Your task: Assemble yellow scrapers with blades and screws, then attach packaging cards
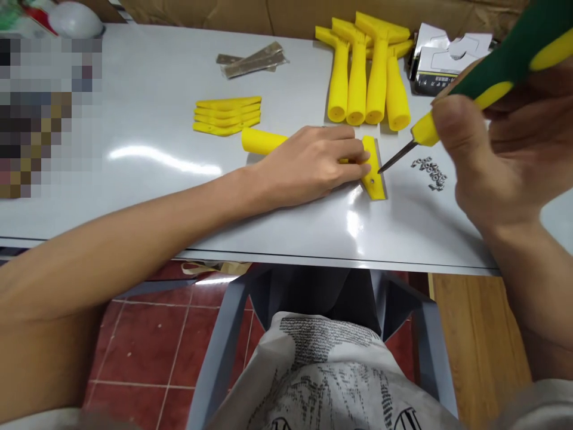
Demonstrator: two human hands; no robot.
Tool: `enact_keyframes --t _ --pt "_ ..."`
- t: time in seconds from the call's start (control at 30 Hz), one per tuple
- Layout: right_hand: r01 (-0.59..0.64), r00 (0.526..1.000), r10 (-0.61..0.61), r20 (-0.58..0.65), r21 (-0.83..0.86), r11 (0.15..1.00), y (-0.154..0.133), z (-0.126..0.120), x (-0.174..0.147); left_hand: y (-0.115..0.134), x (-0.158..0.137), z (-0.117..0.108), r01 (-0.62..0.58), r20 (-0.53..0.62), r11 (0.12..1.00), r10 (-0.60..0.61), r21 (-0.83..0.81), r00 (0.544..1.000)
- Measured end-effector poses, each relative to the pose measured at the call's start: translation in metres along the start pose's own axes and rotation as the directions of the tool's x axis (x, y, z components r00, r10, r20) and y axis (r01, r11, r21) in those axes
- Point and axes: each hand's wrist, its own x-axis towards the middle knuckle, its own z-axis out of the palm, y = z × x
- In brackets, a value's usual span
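Note:
My left hand (308,161) is closed over a yellow scraper (264,142) lying on the white table, pressing it down near its head. A small screw sits in the scraper's head, and a thin blade edge shows along its right side. My right hand (496,149) grips a green and yellow screwdriver (487,77), its shaft slanting down and left. The tip is at the right edge of the scraper's head; whether it touches I cannot tell. A loose pile of small screws (430,173) lies right of the scraper, below the screwdriver.
Several yellow scraper handles (358,77) lie at the back. Left of them are stacked yellow strips (227,116) and wrapped flat blades (253,60). Printed cards (447,60) stand at the back right, before a cardboard wall (215,18). The table's front edge (313,263) is near my lap.

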Motion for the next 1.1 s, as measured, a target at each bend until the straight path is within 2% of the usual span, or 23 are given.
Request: enact_keyframes --t 0.03,0.07,0.13,0.2,0.3,0.33,0.37,0.43,0.53,0.63,0.73,0.8,0.9,1.03,1.1 --pt "0.076 0.997 -0.076 0.007 -0.172 0.982 -0.003 0.003 0.002 0.0 0.0 0.0 0.0 -0.005 1.0 0.0 0.006 1.0" --pt "0.091 0.995 -0.1 -0.021 -0.269 0.959 -0.006 0.007 0.004 0.0 -0.001 0.001 0.003 -0.007 1.0 -0.003 0.008 1.0" --pt "0.06 0.993 -0.09 -0.074 -0.335 0.94 -0.014 0.015 0.003 -0.001 -0.001 0.002 -0.009 -0.027 1.0 0.01 0.024 1.0" --pt "0.077 0.99 -0.11 -0.086 -0.315 0.946 -0.017 0.022 0.001 -0.003 -0.002 0.003 -0.059 -0.059 0.995 0.064 0.081 0.996" --pt "0.055 0.994 -0.078 -0.074 -0.281 0.958 -0.012 0.023 0.002 -0.004 -0.001 0.004 -0.135 -0.113 0.979 0.153 0.156 0.982" --pt "0.084 0.994 -0.101 -0.049 -0.271 0.959 -0.007 0.022 0.004 -0.004 -0.001 0.004 -0.137 -0.112 0.978 0.156 0.16 0.981" --pt "0.168 0.985 -0.175 -0.006 -0.249 0.954 0.0 0.019 0.005 -0.004 -0.001 0.003 -0.131 -0.101 0.979 0.148 0.156 0.984" --pt "0.254 0.967 -0.254 0.027 -0.221 0.942 0.016 0.015 0.007 -0.003 0.0 0.002 -0.084 -0.059 0.988 0.093 0.132 0.994" --pt "0.262 0.957 -0.282 -0.067 -0.219 0.94 0.039 0.011 0.004 -0.001 0.0 0.001 -0.024 -0.014 0.999 0.024 0.048 1.0" --pt "0.221 0.953 -0.257 -0.163 -0.21 0.952 0.051 0.012 0.0 -0.002 0.0 0.0 -0.02 -0.018 1.0 0.02 -0.018 1.0" --pt "0.233 0.957 -0.26 -0.125 -0.199 0.952 0.048 0.015 0.003 -0.005 0.0 0.0 -0.032 -0.016 0.999 0.031 -0.043 0.999" --pt "0.247 0.964 -0.261 -0.052 -0.191 0.95 0.042 0.015 0.008 -0.006 0.0 0.0 -0.033 -0.016 0.998 0.032 -0.05 0.999" --pt "0.239 0.971 -0.233 0.055 -0.149 0.959 0.031 0.012 0.013 -0.005 0.0 0.0 -0.069 -0.04 0.998 0.069 0.006 0.997" --pt "0.239 0.957 -0.223 0.185 -0.07 0.969 0.012 0.01 0.012 -0.004 0.0 0.001 -0.095 -0.062 0.994 0.099 0.063 0.993" --pt "0.254 0.953 -0.242 0.182 -0.045 0.966 0.001 0.013 0.009 -0.004 0.0 0.002 -0.079 -0.065 0.995 0.083 0.056 0.994"
